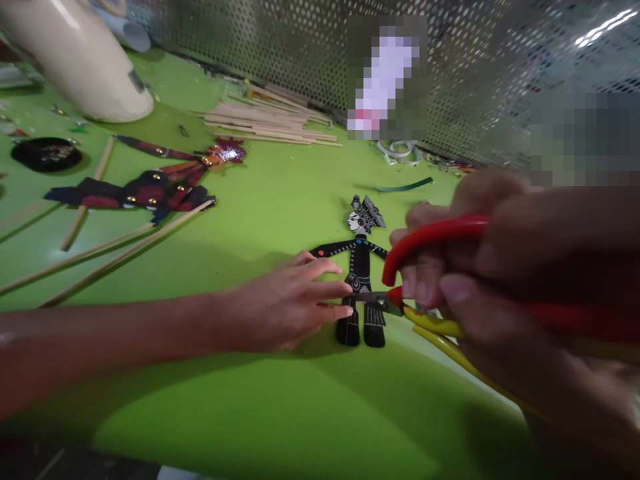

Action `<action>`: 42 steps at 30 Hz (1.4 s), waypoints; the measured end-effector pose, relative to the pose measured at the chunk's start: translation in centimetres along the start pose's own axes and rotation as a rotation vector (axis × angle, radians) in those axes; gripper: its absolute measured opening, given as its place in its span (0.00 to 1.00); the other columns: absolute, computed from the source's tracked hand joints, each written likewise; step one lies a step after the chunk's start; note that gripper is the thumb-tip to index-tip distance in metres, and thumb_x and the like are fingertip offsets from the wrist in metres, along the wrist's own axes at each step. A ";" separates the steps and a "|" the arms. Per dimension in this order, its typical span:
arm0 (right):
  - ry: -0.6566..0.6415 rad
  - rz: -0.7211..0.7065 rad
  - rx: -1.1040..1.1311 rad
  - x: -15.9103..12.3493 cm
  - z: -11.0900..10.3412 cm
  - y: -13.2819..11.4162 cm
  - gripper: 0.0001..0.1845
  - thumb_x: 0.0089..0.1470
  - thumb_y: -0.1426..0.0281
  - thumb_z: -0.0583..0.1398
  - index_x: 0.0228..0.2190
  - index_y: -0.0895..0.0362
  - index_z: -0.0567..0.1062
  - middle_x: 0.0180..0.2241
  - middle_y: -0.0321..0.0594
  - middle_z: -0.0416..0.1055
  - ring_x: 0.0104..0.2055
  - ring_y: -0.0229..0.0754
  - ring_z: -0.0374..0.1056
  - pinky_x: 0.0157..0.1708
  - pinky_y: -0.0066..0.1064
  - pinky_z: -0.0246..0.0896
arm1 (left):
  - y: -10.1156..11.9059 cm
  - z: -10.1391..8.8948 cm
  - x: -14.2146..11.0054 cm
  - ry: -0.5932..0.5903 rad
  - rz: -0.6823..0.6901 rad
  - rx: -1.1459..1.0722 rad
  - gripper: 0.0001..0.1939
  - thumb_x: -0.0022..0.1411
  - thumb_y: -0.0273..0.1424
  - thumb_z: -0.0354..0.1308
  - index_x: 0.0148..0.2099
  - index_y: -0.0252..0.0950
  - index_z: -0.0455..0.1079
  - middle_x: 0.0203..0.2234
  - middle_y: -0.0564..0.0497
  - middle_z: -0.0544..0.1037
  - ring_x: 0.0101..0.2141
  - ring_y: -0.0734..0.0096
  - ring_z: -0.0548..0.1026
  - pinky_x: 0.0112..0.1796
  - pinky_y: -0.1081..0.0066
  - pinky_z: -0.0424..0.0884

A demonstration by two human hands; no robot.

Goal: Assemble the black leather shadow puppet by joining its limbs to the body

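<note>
A flat black puppet figure (361, 260) with white line patterns and jointed limbs lies on the green table (220, 407). Over its left side spreads my left hand (305, 300), fingers stretched out, two fingertips by the figure's hip and the tool's tip. My right hand (470, 280) is closed around pliers (395, 303) with red and yellow handles. Their narrow metal jaws reach across the figure's hip, close to my left fingertips. Whether the jaws grip anything is hidden. The figure's right arm disappears behind the red handle.
A second puppet in dark red and black (145, 190), with wooden rods (125, 260), lies at left. Behind are a pile of thin sticks (275, 120), tape rings (400, 152), a green strip (405, 185), a black dish (46, 153) and a cream bottle-like container (95, 73). Perforated metal (280, 40) borders the back.
</note>
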State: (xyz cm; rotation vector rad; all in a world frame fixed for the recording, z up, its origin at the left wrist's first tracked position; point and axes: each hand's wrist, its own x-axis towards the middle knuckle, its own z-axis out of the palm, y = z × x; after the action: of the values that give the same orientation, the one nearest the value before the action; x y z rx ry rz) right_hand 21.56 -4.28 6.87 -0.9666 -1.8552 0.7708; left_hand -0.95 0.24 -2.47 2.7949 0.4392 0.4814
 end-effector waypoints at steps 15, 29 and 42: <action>0.154 -0.172 0.080 3.7 2.0 1.8 0.18 0.38 0.83 0.57 0.31 0.51 0.67 0.28 0.34 0.61 0.26 0.38 0.60 0.24 0.33 0.61 | 0.0 0.7 -0.1 0.031 0.018 0.045 0.19 0.66 0.23 0.52 0.57 0.37 0.71 0.55 0.43 0.73 0.57 0.52 0.66 0.56 0.48 0.65; -0.054 -0.343 0.008 3.5 3.2 0.8 0.21 0.35 0.83 0.54 0.33 0.52 0.69 0.31 0.33 0.66 0.29 0.39 0.63 0.30 0.33 0.63 | 1.2 -0.2 0.2 -0.061 -0.089 0.027 0.17 0.67 0.22 0.48 0.54 0.34 0.71 0.54 0.45 0.73 0.54 0.55 0.69 0.56 0.52 0.67; 0.163 -0.187 0.075 4.0 1.8 0.0 0.14 0.44 0.85 0.56 0.27 0.53 0.68 0.25 0.32 0.67 0.26 0.37 0.64 0.25 0.30 0.61 | 0.6 0.3 0.4 -0.059 -0.024 0.102 0.20 0.66 0.22 0.51 0.58 0.32 0.70 0.54 0.41 0.73 0.54 0.51 0.68 0.52 0.46 0.67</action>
State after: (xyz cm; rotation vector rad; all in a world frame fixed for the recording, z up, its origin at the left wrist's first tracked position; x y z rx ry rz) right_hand 18.70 -1.08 7.72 -0.7725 -1.7336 0.6248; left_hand -0.35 -0.21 -2.42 2.8895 0.4977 0.3809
